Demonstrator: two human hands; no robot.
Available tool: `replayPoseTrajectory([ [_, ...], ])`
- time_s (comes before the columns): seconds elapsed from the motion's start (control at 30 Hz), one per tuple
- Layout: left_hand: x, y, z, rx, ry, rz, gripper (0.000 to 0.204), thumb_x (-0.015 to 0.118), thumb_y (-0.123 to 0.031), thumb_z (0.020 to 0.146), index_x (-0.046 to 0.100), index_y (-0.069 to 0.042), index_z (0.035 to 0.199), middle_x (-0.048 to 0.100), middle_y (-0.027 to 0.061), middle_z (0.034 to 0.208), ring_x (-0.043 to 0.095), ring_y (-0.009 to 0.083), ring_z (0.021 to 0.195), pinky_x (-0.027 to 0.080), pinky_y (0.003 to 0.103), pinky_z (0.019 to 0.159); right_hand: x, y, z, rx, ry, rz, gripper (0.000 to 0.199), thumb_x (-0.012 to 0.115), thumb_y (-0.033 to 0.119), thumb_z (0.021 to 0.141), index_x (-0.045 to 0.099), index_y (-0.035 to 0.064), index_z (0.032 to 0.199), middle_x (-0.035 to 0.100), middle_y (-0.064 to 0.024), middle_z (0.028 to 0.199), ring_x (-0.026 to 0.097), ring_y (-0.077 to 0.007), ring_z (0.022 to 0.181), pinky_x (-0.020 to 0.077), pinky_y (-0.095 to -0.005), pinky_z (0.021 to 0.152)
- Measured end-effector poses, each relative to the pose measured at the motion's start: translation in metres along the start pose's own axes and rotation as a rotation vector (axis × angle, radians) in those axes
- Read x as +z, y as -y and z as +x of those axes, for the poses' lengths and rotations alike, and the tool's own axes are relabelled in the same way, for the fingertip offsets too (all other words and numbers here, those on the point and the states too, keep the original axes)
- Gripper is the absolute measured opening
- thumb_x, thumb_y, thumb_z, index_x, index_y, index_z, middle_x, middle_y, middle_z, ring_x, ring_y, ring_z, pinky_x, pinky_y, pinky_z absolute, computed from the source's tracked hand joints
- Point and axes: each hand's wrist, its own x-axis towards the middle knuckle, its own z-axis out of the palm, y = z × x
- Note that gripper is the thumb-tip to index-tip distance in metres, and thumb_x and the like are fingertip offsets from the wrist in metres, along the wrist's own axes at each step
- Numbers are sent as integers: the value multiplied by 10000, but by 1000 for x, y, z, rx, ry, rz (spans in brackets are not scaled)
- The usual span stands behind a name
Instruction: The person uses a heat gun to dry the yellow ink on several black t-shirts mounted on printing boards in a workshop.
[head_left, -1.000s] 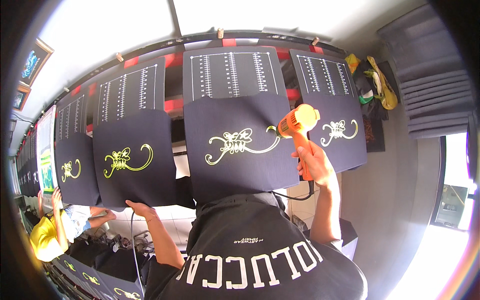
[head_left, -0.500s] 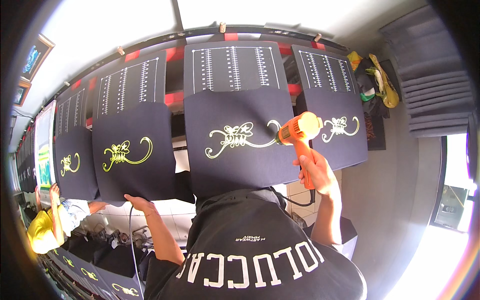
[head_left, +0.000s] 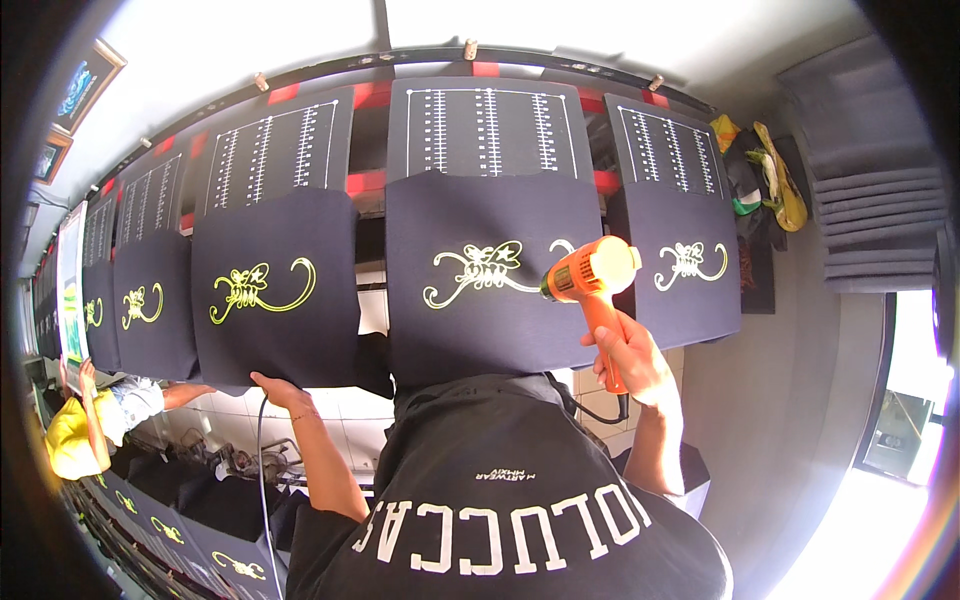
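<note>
Heat gun (head_left: 592, 272) — one — in the right hand (head_left: 634, 357), over one dark cloth (head_left: 470, 335).

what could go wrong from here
The orange heat gun, in the right hand, seems to have its nozzle near the pale yellow print; if hot, lingering might scorch it. Its dark cord hangs looped and might snag. The left hand is at the neighbouring dark cloth's lower edge, so a tug could shift it.
</note>
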Motion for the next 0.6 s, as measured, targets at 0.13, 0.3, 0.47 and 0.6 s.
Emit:
replayPoseTrajectory([
  [0.13, 4, -5, -9, 1, -66, 54, 687, 408, -515, 1030, 476, 64, 1394, 569, 146, 1375, 604, 299, 1174, 504, 396, 1016, 7, 1, 3, -2, 36, -21, 342, 555, 271, 1007, 550, -15, 1195, 654, -71, 949, 605, -105, 625, 523, -260, 550],
  [0.3, 5, -7, -11, 3, -79, 55, 663, 419, -492, 1031, 498, 72, 1370, 591, 146, 1349, 619, 300, 1151, 515, 387, 1000, 19, 1, 7, -20, 63, 6, 331, 559, 261, 1004, 556, -11, 1193, 651, -63, 915, 597, -100, 604, 506, -255, 525],
  [0.47, 1, -3, -3, 35, -24, 29, 654, 364, -481, 1049, 475, 60, 1400, 565, 160, 1390, 593, 331, 1210, 485, 436, 1041, 29, 10, 14, -12, 105, 8, 327, 556, 247, 1003, 560, -10, 1206, 644, -62, 886, 591, -99, 595, 492, -253, 513],
  [0.6, 5, -3, -7, 44, -12, 41, 658, 353, -480, 1051, 464, 63, 1407, 561, 164, 1395, 590, 338, 1217, 486, 438, 1042, 28, 11, 22, 4, 145, -13, 377, 562, 263, 1012, 538, -19, 1262, 659, -78, 998, 590, -85, 652, 517, -249, 580],
])
